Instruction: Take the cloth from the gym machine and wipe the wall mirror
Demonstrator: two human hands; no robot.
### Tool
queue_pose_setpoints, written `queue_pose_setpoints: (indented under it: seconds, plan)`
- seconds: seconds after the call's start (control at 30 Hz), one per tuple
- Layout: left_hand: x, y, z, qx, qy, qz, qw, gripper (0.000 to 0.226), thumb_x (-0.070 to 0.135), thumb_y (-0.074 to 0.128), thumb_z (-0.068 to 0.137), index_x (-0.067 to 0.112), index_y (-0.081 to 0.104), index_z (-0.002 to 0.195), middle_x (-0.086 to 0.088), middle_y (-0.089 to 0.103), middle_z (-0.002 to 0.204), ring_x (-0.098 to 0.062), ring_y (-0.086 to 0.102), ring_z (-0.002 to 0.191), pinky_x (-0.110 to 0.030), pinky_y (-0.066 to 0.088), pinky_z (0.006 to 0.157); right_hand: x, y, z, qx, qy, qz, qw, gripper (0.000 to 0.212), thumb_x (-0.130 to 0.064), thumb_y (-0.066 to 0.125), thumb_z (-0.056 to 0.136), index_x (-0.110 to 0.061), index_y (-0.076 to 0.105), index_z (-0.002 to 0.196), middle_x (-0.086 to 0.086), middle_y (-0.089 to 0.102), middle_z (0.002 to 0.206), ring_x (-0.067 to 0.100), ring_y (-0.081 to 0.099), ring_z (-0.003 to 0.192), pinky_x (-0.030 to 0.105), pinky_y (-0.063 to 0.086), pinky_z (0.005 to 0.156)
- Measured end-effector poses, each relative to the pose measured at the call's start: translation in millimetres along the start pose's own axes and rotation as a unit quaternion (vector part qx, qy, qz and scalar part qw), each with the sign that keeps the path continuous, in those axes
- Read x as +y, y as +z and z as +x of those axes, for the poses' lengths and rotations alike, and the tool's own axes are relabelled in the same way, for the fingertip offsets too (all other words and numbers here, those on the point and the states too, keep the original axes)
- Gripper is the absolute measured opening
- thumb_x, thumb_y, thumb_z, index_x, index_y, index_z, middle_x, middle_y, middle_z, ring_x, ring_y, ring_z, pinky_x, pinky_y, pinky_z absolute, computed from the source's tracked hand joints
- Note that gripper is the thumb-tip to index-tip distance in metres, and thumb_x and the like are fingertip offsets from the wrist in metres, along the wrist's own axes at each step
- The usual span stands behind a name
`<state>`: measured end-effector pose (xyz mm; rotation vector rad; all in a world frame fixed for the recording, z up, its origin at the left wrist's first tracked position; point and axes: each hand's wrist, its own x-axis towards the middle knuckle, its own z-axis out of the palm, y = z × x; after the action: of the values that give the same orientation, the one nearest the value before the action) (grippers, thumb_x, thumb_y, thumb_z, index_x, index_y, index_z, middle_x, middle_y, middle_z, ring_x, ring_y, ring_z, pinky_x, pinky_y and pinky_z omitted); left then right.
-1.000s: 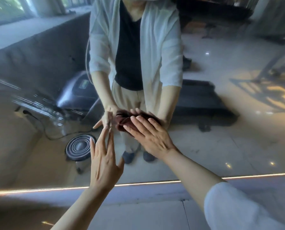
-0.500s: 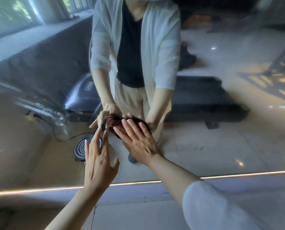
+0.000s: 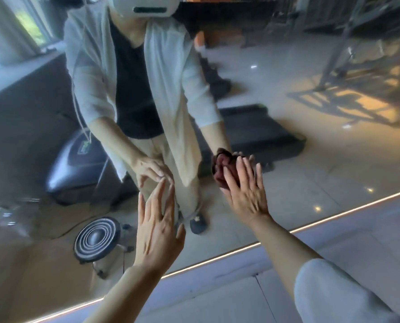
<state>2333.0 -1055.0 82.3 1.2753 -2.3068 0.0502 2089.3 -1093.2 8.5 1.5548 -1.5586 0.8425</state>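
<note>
Dark red cloth (image 3: pixel 221 170) bunched flat against wall mirror (image 3: pixel 334 159) under right hand (image 3: pixel 245 194), fingers straight and pressing, left hand (image 3: pixel 158 231) spread wide, fingertips at glass, holding nothing.

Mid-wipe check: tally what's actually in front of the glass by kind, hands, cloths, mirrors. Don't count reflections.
Hands: 2, the left hand with fingers straight at the glass and the right hand pressing the cloth
Cloths: 1, the dark red cloth
Mirrors: 1, the wall mirror
Total: 4
</note>
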Motion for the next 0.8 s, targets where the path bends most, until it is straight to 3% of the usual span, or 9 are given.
queue_pose_setpoints:
  seconds: [0.07,0.13,0.27,0.33,0.47,0.6,0.63,0.73,0.8]
  plan:
    - [13.4,-1.0,10.6,0.008,0.014,0.000,1.000,0.096,0.024,0.081,0.079,0.005,0.027,0.156,-0.009,0.020,0.162,-0.022,0.007,0.152,-0.060,0.016,0.121,5.5,-6.3,1.4,-0.003,0.106,0.013,0.994,0.053,-0.040,0.040,0.106,-0.012,0.029,0.149,0.029,0.027,0.153,0.044,0.026,0.143,0.052,0.008,0.123]
    - [23.4,-1.5,20.9,0.026,0.027,0.005,0.999,0.096,0.020,0.082,0.075,0.000,0.030,0.153,-0.015,0.025,0.160,-0.028,0.016,0.150,-0.062,0.020,0.119,-13.5,-14.1,26.1,0.027,0.150,0.052,0.987,0.058,-0.043,0.032,0.107,-0.005,0.028,0.151,0.030,0.023,0.154,0.046,0.022,0.145,0.053,0.012,0.124]
    - [37.6,-2.3,44.0,0.090,0.057,0.036,0.994,0.099,0.009,0.084,0.063,-0.005,0.037,0.148,-0.022,0.033,0.155,-0.035,0.028,0.145,-0.057,0.021,0.119,-50.1,-33.8,109.6,0.119,0.010,0.119,0.986,0.054,-0.041,0.032,0.107,-0.011,0.033,0.151,0.017,0.027,0.155,0.031,0.018,0.149,0.046,0.014,0.125]
    - [46.5,-2.0,55.6,0.112,0.083,0.046,0.989,0.104,0.006,0.087,0.058,-0.005,0.036,0.148,-0.023,0.034,0.154,-0.034,0.028,0.145,-0.054,0.020,0.121,-34.1,-36.6,128.7,0.152,0.007,0.115,0.982,0.052,-0.038,0.033,0.106,-0.012,0.033,0.151,0.014,0.030,0.155,0.028,0.020,0.150,0.046,0.018,0.124]
    - [59.0,3.4,69.4,0.114,0.133,0.061,0.983,0.093,0.015,0.077,0.067,-0.006,0.036,0.148,-0.022,0.036,0.154,-0.035,0.028,0.145,-0.054,0.020,0.121,17.4,-17.1,90.3,0.213,0.202,0.096,0.951,0.053,-0.034,0.030,0.107,-0.003,0.037,0.149,0.025,0.035,0.153,0.033,0.024,0.151,0.049,0.024,0.122]
    - [66.1,15.7,71.4,0.091,0.141,0.066,0.984,0.093,0.021,0.070,0.069,-0.003,0.033,0.151,-0.020,0.034,0.156,-0.034,0.028,0.146,-0.052,0.018,0.122,26.1,-3.9,49.1,0.205,0.444,0.152,0.859,0.058,-0.036,0.029,0.109,0.002,0.032,0.152,0.032,0.029,0.156,0.046,0.030,0.146,0.061,0.036,0.111]
    - [70.3,18.7,73.0,0.091,0.146,0.062,0.983,0.091,0.021,0.070,0.070,-0.003,0.033,0.150,-0.020,0.035,0.155,-0.034,0.029,0.146,-0.051,0.019,0.122,16.5,-4.1,49.0,0.193,0.437,0.163,0.863,0.059,-0.038,0.027,0.109,0.000,0.029,0.154,0.030,0.025,0.158,0.046,0.026,0.148,0.061,0.033,0.114]
    - [90.5,27.7,83.4,0.103,0.178,0.043,0.978,0.084,0.016,0.071,0.072,-0.002,0.038,0.146,-0.021,0.041,0.151,-0.034,0.035,0.141,-0.045,0.021,0.122,3.6,-11.0,66.4,0.164,0.258,0.155,0.939,0.051,-0.038,0.031,0.109,-0.011,0.034,0.152,0.021,0.026,0.158,0.041,0.024,0.149,0.054,0.024,0.122]
    - [105.2,33.7,92.2,0.097,0.189,0.037,0.976,0.081,0.012,0.071,0.070,-0.004,0.044,0.144,-0.021,0.044,0.150,-0.032,0.036,0.140,-0.036,0.018,0.122,30.0,-15.8,80.8,0.173,0.184,0.133,0.958,0.046,-0.036,0.034,0.108,-0.015,0.039,0.148,0.019,0.030,0.155,0.037,0.027,0.148,0.052,0.024,0.121]
